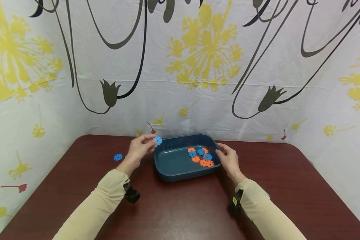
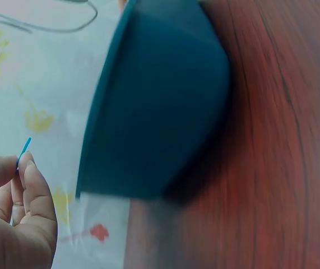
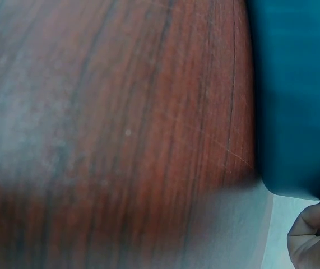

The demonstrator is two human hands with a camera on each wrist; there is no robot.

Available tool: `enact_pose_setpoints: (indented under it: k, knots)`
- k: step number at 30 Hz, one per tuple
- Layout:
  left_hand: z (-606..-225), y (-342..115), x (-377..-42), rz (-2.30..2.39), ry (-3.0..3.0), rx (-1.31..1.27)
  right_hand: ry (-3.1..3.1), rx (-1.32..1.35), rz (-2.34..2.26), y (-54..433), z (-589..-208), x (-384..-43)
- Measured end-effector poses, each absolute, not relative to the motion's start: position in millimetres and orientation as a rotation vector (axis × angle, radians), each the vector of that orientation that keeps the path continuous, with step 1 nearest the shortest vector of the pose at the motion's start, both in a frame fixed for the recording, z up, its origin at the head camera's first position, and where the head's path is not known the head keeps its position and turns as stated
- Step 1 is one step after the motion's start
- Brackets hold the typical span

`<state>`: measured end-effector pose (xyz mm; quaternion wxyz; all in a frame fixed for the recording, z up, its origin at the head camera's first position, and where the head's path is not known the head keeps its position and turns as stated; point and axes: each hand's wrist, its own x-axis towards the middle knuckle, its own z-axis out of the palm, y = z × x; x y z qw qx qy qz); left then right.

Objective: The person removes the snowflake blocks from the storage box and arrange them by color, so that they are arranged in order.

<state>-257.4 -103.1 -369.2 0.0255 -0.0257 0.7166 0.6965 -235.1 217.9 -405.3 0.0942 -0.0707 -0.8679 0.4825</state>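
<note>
Between thumb and fingertips my left hand point(image 1: 140, 148) pinches a blue notched disc point(image 1: 158, 140), just beside the left end of a dark teal tray point(image 1: 180, 174). Edge-on, the same blue disc point(image 2: 24, 151) shows in the left wrist view. My right hand point(image 1: 229, 160) grips the tray's right rim, thumb at the inner side. Inside the tray, towards its right end, lie several orange discs point(image 1: 195, 159) and several blue discs point(image 1: 200, 151). In the right wrist view the right hand point(image 3: 315, 238) is partly cut off at the corner.
Another blue disc point(image 1: 118, 157) lies on the dark red-brown table point(image 1: 186, 210), left of my left hand. A bit of blue shows beside the left wrist, mostly hidden. Behind the table hangs a white patterned cloth point(image 1: 156, 66).
</note>
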Motion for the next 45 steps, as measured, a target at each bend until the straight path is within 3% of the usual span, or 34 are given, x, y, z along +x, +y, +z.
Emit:
enact_pose_setpoints:
  k: [25,45]
  knots:
    - [-413,-228,-245,2.042,2.443,-0.425,-2.580,-0.200,1.435,218,-404,-235]
    - [-425,-254,-248,1.701,2.808,-0.535,-2.581,-0.207,1.432,217,-403,-234]
